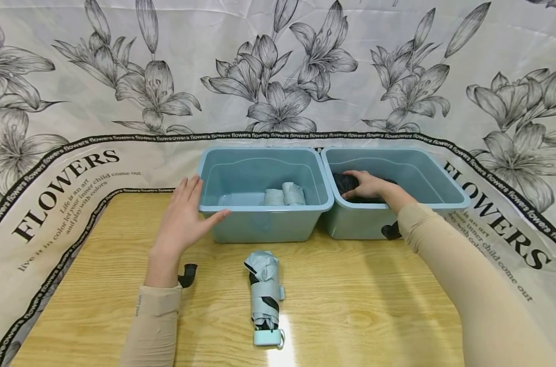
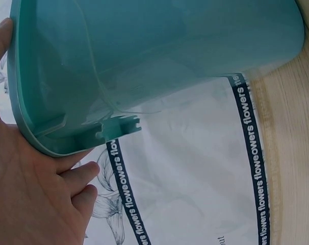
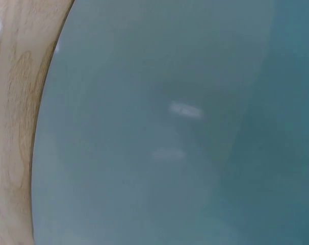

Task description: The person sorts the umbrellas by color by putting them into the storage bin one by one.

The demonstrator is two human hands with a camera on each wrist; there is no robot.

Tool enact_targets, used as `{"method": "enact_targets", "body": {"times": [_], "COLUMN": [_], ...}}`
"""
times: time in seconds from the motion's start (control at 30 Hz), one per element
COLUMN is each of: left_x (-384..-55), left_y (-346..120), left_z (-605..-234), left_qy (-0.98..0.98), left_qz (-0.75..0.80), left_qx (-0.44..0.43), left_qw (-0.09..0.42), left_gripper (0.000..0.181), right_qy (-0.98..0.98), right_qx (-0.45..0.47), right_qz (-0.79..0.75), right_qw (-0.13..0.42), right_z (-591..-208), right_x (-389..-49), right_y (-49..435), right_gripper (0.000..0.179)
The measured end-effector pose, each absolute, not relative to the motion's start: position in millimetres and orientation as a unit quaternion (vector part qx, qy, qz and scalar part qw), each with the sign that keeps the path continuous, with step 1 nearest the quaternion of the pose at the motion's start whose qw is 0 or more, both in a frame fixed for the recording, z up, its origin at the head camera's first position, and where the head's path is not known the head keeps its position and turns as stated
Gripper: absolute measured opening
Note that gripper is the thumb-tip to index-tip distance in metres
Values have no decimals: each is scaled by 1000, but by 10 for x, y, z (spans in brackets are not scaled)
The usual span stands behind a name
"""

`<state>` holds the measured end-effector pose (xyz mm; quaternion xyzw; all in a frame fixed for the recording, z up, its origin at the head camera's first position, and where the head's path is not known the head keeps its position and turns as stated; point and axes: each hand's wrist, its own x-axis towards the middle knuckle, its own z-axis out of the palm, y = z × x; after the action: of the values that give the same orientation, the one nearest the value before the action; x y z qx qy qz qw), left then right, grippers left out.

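Observation:
My left hand (image 1: 181, 219) touches the left front corner of the left blue bin (image 1: 269, 224), thumb along the front rim and fingers straight at the side. The left wrist view shows this hand (image 2: 32, 189) against the bin's rim (image 2: 22, 97). Inside the right blue bin (image 1: 356, 221), my right hand (image 1: 367, 186) grips a black folded umbrella (image 1: 344, 186), mostly hidden by the hand and bin wall. A light blue folded umbrella (image 1: 265, 295) lies on the table in front of the left bin. The right wrist view shows only the bin's outer wall (image 3: 144, 127) and some table.
Two light blue rolled bundles (image 1: 284, 194) lie in the left bin's right half. Both bins stand side by side on the wooden table (image 1: 333, 306). Behind them hangs a white flower-printed cloth (image 1: 177, 41), which also borders the table at both sides.

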<state>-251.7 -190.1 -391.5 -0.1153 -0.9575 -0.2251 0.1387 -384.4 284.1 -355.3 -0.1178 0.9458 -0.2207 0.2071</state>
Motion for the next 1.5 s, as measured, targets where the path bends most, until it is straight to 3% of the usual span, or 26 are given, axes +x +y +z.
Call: {"method": "enact_targets", "body": {"times": [0.67,0.97,1.5], "left_x": [-2499,-2496,-2489], "left_y": [-1882,-1869,-1867], "left_z": [-3903,-3911,-3892], "left_qy": [-956,-957,-956], "left_qz": [-232,-228,-228], "left_qx": [-118,-118,-119], "left_qw": [138,138,138], "left_gripper": [111,112,113], "right_qy": [926,929,845], "right_qx": [-114,-106,-135], "right_qz": [-290,-332,-515], "right_qw": [213,125,-58], "right_z": [-3547,-3357,-3253], "right_x": [-3792,-3603,-2801], "right_y": [2868,2818,2580], "right_gripper": [81,75,59]}}
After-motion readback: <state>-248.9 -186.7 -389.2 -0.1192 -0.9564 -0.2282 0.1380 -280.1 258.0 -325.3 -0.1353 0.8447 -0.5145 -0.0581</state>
